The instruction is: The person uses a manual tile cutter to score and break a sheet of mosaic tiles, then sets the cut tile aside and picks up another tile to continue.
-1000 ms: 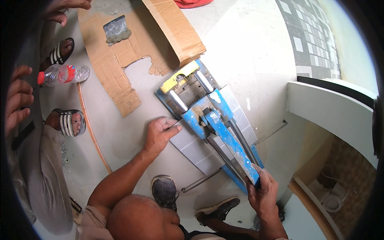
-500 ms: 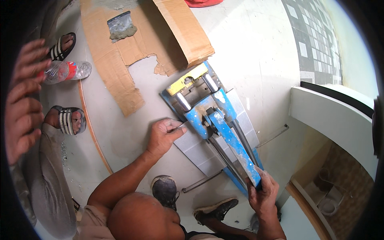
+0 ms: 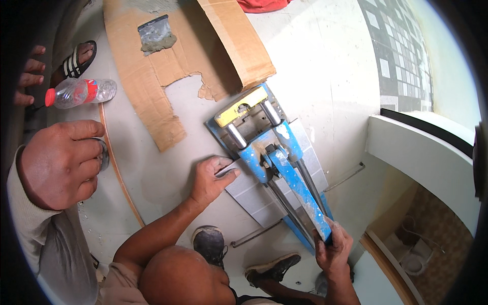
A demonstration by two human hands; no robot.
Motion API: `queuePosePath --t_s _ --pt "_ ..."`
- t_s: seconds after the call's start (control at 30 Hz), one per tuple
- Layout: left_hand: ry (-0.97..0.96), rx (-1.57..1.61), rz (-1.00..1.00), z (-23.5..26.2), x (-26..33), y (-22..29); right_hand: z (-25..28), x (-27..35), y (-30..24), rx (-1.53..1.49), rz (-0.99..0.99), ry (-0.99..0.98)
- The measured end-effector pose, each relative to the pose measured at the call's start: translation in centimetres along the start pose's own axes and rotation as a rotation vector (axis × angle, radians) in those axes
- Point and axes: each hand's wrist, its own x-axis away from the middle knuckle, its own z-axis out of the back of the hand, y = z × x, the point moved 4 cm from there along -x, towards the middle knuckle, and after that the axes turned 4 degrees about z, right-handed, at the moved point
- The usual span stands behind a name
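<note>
A blue tile cutter (image 3: 297, 190) with a yellow end piece and steel rails lies slanted in the middle of the floor. Beneath its rails sits a grey tile (image 3: 262, 203) with pale lines. My left hand (image 3: 208, 178) pinches the tile's edge beside the cutter's left side, thumb and fingers closed on it. Wrapped round the low end of the cutter's long blue handle is my right hand (image 3: 333, 244). Part of the tile is hidden under the cutter's frame and handle.
Torn cardboard (image 3: 168, 96) bearing a mortar-smeared scraper (image 3: 156, 34) lies beyond the cutter. At left are another person's hand (image 3: 66, 162), sandalled foot (image 3: 81, 58) and a plastic bottle (image 3: 84, 93). A white ledge (image 3: 422, 162) stands at right. My shoe (image 3: 208, 244) is near the tile.
The other person's nearer hand has come down and now hangs closed below the bottle, more of which shows. My left hand turned slightly, showing more grey edge. My right hand stays on the handle.
</note>
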Motion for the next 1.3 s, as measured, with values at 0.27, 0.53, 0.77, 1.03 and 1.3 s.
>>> queuePosePath --t_s 0.27,0.53,0.77,1.03,1.3 --pt "-0.028 0.076 0.102 -0.1 -0.1 -0.9 -0.3 -0.2 -0.2 0.092 0.041 -0.014" --pt "-0.044 0.129 0.128 -0.2 -0.3 -1.1 -0.3 -0.7 -0.4 0.130 0.044 -0.037" --pt "-0.075 0.085 0.145 -0.1 -0.4 0.0 -0.3 -0.7 -0.5 0.160 0.077 -0.006" --pt "-0.078 0.101 0.178 0.2 -0.2 0.1 -0.6 -0.5 -0.4 0.133 0.021 -0.036" --pt "-0.065 -0.042 0.163 0.4 -0.7 -0.3 -0.8 -1.1 -0.2 0.118 0.192 0.023"
